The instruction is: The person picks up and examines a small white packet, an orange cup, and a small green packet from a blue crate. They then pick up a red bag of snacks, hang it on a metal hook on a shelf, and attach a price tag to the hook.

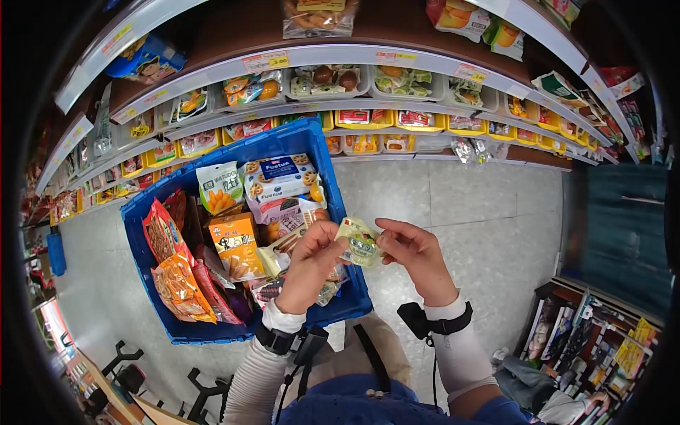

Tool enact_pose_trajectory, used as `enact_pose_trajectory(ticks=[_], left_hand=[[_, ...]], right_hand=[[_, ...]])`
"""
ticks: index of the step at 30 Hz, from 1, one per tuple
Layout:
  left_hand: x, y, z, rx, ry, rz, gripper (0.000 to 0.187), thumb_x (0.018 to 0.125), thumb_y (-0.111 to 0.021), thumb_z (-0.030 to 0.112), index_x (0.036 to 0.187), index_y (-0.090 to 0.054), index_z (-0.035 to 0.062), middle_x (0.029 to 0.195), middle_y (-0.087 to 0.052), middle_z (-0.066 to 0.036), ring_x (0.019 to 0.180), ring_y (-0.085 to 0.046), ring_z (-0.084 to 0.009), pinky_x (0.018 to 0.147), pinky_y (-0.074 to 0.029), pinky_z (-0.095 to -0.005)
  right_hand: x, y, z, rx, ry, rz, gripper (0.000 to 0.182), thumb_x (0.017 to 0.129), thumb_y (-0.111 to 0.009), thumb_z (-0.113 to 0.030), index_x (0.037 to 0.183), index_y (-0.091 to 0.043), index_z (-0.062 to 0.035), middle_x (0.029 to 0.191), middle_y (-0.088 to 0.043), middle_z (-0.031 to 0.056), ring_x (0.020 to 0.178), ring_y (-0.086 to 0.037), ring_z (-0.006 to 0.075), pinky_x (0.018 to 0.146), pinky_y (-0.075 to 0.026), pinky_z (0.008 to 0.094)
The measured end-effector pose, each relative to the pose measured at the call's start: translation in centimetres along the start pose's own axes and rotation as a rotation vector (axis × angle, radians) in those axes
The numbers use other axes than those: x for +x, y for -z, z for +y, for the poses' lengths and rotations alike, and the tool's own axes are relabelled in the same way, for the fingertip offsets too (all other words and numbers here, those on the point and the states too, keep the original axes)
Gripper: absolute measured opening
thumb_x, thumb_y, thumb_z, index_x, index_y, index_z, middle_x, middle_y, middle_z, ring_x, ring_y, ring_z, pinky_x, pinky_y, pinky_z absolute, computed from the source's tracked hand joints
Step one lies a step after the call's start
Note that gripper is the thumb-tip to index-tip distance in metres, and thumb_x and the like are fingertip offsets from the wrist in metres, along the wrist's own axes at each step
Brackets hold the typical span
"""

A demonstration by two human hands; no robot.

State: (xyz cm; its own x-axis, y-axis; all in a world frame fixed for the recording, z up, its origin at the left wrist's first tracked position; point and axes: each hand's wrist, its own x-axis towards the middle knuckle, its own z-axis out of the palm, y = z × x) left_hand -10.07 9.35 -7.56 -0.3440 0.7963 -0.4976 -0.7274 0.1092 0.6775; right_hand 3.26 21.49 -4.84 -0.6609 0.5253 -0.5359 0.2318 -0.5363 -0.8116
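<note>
Between my two hands is a small light-green snack packet (358,241), held up in front of my body. My left hand (312,258) pinches its left edge between thumb and fingers. At the packet's right edge, my right hand (414,256) has thumb and fingers closed on it, the index finger bent above. Under and left of my left hand stands a blue crate (333,163) full of packaged snacks. In it I see a blue-and-white cookie bag (282,177), an orange box (236,244), a white-and-green bag (219,188) and an orange noodle-like snack bag (180,287).
Store shelves (397,57) curve across the top, with clear bins and yellow trays of small packets. Grey tiled floor (482,212) lies right of the crate. A dark green panel (616,241) and a rack of goods (581,340) stand at the right.
</note>
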Motion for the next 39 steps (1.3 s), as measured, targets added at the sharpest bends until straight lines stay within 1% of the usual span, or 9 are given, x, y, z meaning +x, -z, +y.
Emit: enact_pose_trajectory(ticks=[8, 10, 13, 20, 25, 31, 33, 34, 39], left_hand=[[3.7, -0.4, 1.6, 0.028, -0.067, 0.039, 0.006, 0.086, -0.050, 0.006, 0.092, -0.050, 0.0063, 0.089, -0.058, -0.001, 0.079, -0.055, -0.0068, 0.069, -0.048, -0.0232], [4.1, -0.8, 2.0, 0.003, -0.056, 0.053, 0.007, 0.086, -0.051, 0.007, 0.093, -0.051, 0.0067, 0.088, -0.057, 0.000, 0.079, -0.055, -0.0066, 0.069, -0.048, -0.0233], [4.6, -0.6, 1.7, 0.017, -0.061, 0.067, 0.008, 0.086, -0.052, 0.007, 0.094, -0.051, 0.0067, 0.088, -0.057, 0.001, 0.080, -0.055, -0.0065, 0.069, -0.048, -0.0235], [5.6, -0.2, 1.6, 0.033, -0.078, 0.115, 0.009, 0.085, -0.053, 0.006, 0.093, -0.052, 0.0061, 0.085, -0.058, 0.000, 0.078, -0.056, -0.0065, 0.067, -0.049, -0.0231], [7.3, -0.1, 3.5, 0.202, -0.101, 0.205, 0.007, 0.086, -0.053, 0.009, 0.092, -0.053, 0.0066, 0.081, -0.056, 0.001, 0.072, -0.055, -0.0072, 0.068, -0.048, -0.0234], [11.9, -1.0, 7.3, 0.294, -0.210, 0.225, 0.020, 0.084, -0.054, 0.013, 0.103, -0.054, 0.0056, 0.083, -0.056, -0.002, 0.070, -0.055, -0.0098, 0.067, -0.046, -0.0225], [13.6, -1.2, 8.7, 0.513, -0.201, 0.276, 0.028, 0.083, -0.057, 0.015, 0.108, -0.053, 0.0033, 0.082, -0.055, -0.002, 0.065, -0.053, -0.0097, 0.064, -0.044, -0.0228], [14.8, -0.8, 9.3, 0.538, -0.186, 0.248, 0.037, 0.081, -0.058, 0.016, 0.114, -0.048, 0.0015, 0.081, -0.054, -0.003, 0.063, -0.052, -0.0097, 0.059, -0.043, -0.0221], [18.4, 0.2, 11.2, 0.493, -0.139, 0.190, 0.045, 0.082, -0.054, 0.013, 0.122, -0.038, 0.0015, 0.083, -0.055, -0.006, 0.064, -0.054, -0.0109, 0.054, -0.043, -0.0216]], right_hand=[[3.4, 0.7, 0.6, 0.054, 0.014, -0.034, 0.028, 0.083, -0.059, -0.014, 0.108, -0.056, -0.0009, 0.082, -0.060, 0.0019, 0.071, -0.055, 0.0070, 0.063, -0.046, 0.0205], [4.0, 0.5, 0.6, 0.088, 0.068, 0.040, 0.023, 0.082, -0.060, -0.009, 0.103, -0.056, 0.0004, 0.076, -0.057, -0.0012, 0.065, -0.053, 0.0051, 0.059, -0.043, 0.0183], [4.7, 0.7, 0.7, 0.080, 0.081, 0.076, 0.020, 0.082, -0.060, -0.008, 0.100, -0.056, 0.0004, 0.078, -0.059, -0.0001, 0.066, -0.053, 0.0054, 0.059, -0.044, 0.0183], [6.3, 0.6, 1.8, 0.085, 0.107, 0.083, 0.013, 0.081, -0.061, -0.007, 0.092, -0.056, -0.0020, 0.075, -0.057, 0.0001, 0.065, -0.053, 0.0057, 0.057, -0.043, 0.0192], [8.4, 0.0, 0.7, 0.022, 0.129, 0.134, 0.012, 0.082, -0.059, -0.010, 0.092, -0.056, -0.0033, 0.072, -0.056, -0.0003, 0.061, -0.052, 0.0064, 0.054, -0.042, 0.0196], [14.3, -0.7, -3.2, 0.046, 0.215, 0.123, 0.015, 0.084, -0.057, -0.017, 0.094, -0.054, -0.0054, 0.072, -0.056, 0.0020, 0.056, -0.053, 0.0087, 0.051, -0.043, 0.0207], [16.5, -1.1, -4.8, 0.057, 0.181, 0.096, 0.015, 0.085, -0.055, -0.020, 0.094, -0.054, -0.0080, 0.075, -0.055, 0.0008, 0.059, -0.052, 0.0090, 0.055, -0.042, 0.0215], [17.7, -1.2, -5.1, 0.044, 0.206, 0.083, 0.017, 0.085, -0.055, -0.020, 0.096, -0.053, -0.0077, 0.078, -0.057, 0.0023, 0.056, -0.051, 0.0091, 0.052, -0.042, 0.0217], [22.4, -1.8, -6.3, 0.003, 0.229, 0.129, 0.021, 0.085, -0.053, -0.018, 0.098, -0.050, -0.0026, 0.075, -0.059, 0.0063, 0.047, -0.052, 0.0104, 0.040, -0.041, 0.0226]])
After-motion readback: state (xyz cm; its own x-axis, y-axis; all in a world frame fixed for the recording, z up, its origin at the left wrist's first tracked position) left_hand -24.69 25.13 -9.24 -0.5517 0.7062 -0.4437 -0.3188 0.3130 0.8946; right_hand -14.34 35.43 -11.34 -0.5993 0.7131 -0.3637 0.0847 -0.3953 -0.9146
